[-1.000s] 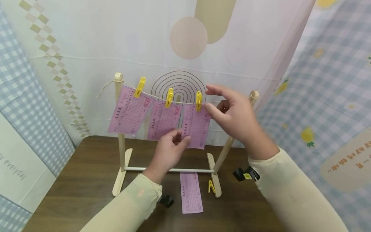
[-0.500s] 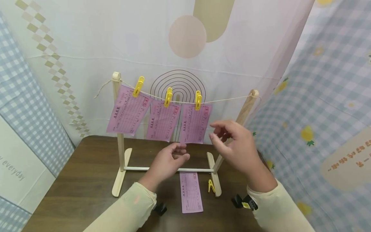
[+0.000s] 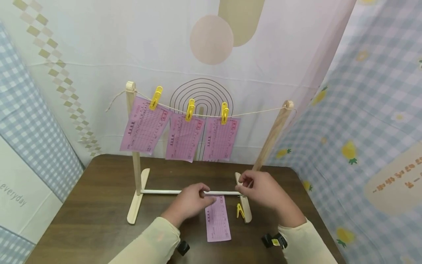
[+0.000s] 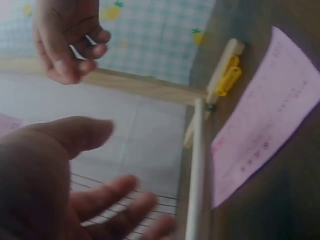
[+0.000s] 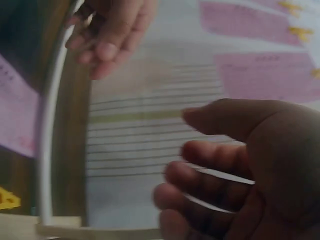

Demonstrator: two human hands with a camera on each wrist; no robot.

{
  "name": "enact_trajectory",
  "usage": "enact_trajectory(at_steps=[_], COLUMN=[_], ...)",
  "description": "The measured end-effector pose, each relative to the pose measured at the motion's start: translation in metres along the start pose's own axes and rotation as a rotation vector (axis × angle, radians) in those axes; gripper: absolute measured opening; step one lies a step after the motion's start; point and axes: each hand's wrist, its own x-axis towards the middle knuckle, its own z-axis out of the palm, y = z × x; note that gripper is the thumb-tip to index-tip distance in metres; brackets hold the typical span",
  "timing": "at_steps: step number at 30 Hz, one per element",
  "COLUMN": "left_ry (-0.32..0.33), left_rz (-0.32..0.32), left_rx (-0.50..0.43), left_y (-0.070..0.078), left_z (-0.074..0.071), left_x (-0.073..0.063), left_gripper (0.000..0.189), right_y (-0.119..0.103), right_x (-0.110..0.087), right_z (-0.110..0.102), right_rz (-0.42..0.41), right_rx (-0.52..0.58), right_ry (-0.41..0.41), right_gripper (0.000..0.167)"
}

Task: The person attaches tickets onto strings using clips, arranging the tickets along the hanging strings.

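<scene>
Three pink paper slips hang from a thin string (image 3: 257, 113), each under a yellow clothespin: the left slip (image 3: 145, 126), the middle slip (image 3: 184, 141) and the right slip (image 3: 220, 141). A fourth pink slip (image 3: 218, 223) lies flat on the table, with a loose yellow clothespin (image 3: 240, 211) to its right. My left hand (image 3: 189, 203) hovers by the top of the lying slip, thumb and fingers apart and holding nothing. Above the clothespin, near the right post's foot, is my right hand (image 3: 262, 189); its fingers are loosely bent around nothing, as the right wrist view shows.
The wooden frame has a left post (image 3: 136, 165), a right post (image 3: 271, 137) and a white crossbar (image 3: 159, 191) low between them. It stands on a dark brown table (image 3: 89, 205). Patterned cloth (image 3: 329, 146) hangs behind and at both sides.
Both hands have come down from the right hanging slip towards the table. The left hand has let go of that slip's lower edge, and the slip now hangs free from its clothespin.
</scene>
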Motion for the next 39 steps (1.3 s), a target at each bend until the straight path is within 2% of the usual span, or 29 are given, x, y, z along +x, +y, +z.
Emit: enact_trajectory(at_steps=[3, 5, 9, 13, 20, 25, 30, 35, 39], left_ry=[-0.052, -0.050, -0.009, 0.034, 0.064, 0.102, 0.108, 0.079, 0.034], left_rz=[-0.028, -0.036, -0.029, -0.002, -0.072, -0.065, -0.026, 0.013, 0.020], left_rx=[0.077, 0.126, 0.210, 0.306, 0.400, 0.452, 0.503, 0.509, 0.495], left_y=[-0.004, -0.005, -0.007, -0.010, -0.013, -0.016, -0.018, -0.019, -0.021], left_z=[0.007, 0.012, 0.026, 0.041, 0.062, 0.073, 0.074, 0.065, 0.057], left_x=[-0.002, -0.004, -0.007, -0.011, -0.014, -0.014, -0.017, -0.021, -0.020], left_gripper=[0.060, 0.062, 0.045, 0.037, 0.076, 0.095, 0.100, 0.085, 0.075], right_y=[0.014, 0.023, 0.037, 0.048, 0.060, 0.066, 0.069, 0.070, 0.070], right_x=[0.001, 0.001, 0.000, -0.003, -0.008, -0.012, -0.014, -0.015, -0.015], right_z=[0.011, 0.018, 0.033, 0.052, 0.081, 0.094, 0.102, 0.106, 0.108], right_rz=[0.025, 0.036, 0.069, 0.113, 0.267, 0.329, 0.340, 0.296, 0.264], right_rx=[-0.006, -0.010, -0.003, -0.015, -0.054, -0.072, -0.118, -0.144, -0.157], right_ry=[-0.087, -0.128, -0.177, -0.179, -0.133, -0.122, -0.124, -0.114, -0.108], right_gripper=[0.019, 0.022, 0.027, 0.033, 0.043, 0.045, 0.047, 0.045, 0.044])
